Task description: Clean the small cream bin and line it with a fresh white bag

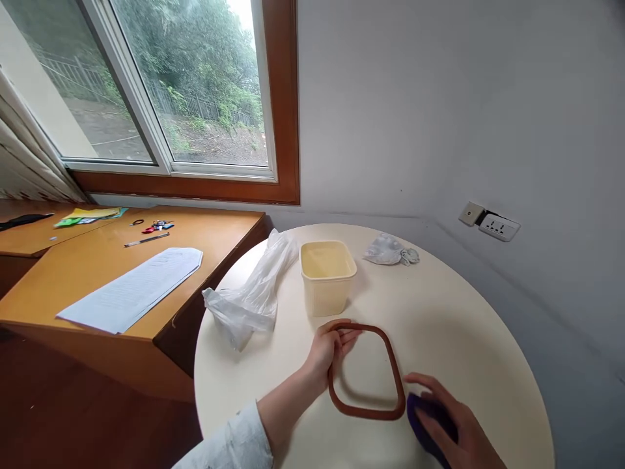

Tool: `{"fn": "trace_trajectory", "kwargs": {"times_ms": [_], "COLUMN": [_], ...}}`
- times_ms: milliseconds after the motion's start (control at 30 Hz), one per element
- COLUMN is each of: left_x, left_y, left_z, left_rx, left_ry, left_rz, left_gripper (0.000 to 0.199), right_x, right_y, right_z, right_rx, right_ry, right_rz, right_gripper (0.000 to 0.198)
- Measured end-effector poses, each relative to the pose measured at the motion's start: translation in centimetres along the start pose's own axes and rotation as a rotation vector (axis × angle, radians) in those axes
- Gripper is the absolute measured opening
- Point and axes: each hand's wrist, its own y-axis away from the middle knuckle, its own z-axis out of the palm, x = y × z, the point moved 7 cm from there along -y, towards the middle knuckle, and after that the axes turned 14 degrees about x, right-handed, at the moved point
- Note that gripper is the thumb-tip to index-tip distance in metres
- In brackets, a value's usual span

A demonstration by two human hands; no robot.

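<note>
A brown rounded-square ring (pixel 370 414), like the rim of a bin, is in my left hand (pixel 326 352). My fingers close round its upper left corner, and the ring is tilted over the white table. My right hand (pixel 452 417), at the lower right, grips a dark purple cloth (pixel 424 430) beside the ring's lower right corner. The index finger of this hand reaches toward the ring; whether it touches is hard to tell. Just beyond my left hand stands a cream plastic bin (pixel 328 293), upright with its top uncovered.
On the round white table (pixel 454 326), a crumpled clear plastic bag (pixel 254 293) lies left of the bin and a smaller bundled bag (pixel 388 249) behind right. A wooden desk (pixel 209 228) at left bears papers (pixel 141 283), a pen (pixel 146 240) and keys (pixel 159 226). A wall socket (pixel 499 226) is at right.
</note>
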Motion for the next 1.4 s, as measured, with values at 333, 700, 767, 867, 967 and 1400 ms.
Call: {"fn": "trace_trajectory", "kwargs": {"times_ms": [333,700,767,867,967,1400], "left_x": [-0.4,7.7,10.2,13.8,16.2,22.2], "left_y": [0.7,6.0,6.4,7.0,7.0,-2.0], "left_z": [0.4,-2.3,-2.9,-3.5,-3.8,-6.7], "left_rx": [-0.082,-0.413,-0.380,-0.292,-0.228,0.190], "left_ry": [-0.102,-1.012,-1.140,-1.343,-1.473,-1.823], "left_rz": [-0.161,0.024,0.082,0.190,0.268,0.648], "left_gripper": [0.052,0.035,0.039,0.040,0.041,0.068], "right_x": [-1.5,6.2,7.1,7.6,7.6,7.0], "right_y": [0.0,-1.8,-2.1,-2.3,-2.3,-2.2], "right_z": [1.2,-1.9,-1.6,-0.9,-0.7,-0.8], "right_rx": [-0.046,0.137,0.108,0.048,0.012,-0.008], "right_ry": [0.132,0.462,0.484,0.488,0.485,0.393], "right_rz": [-0.380,-0.267,-0.206,-0.131,-0.084,0.062], "right_gripper": [0.013,0.023,0.024,0.024,0.024,0.034]}}
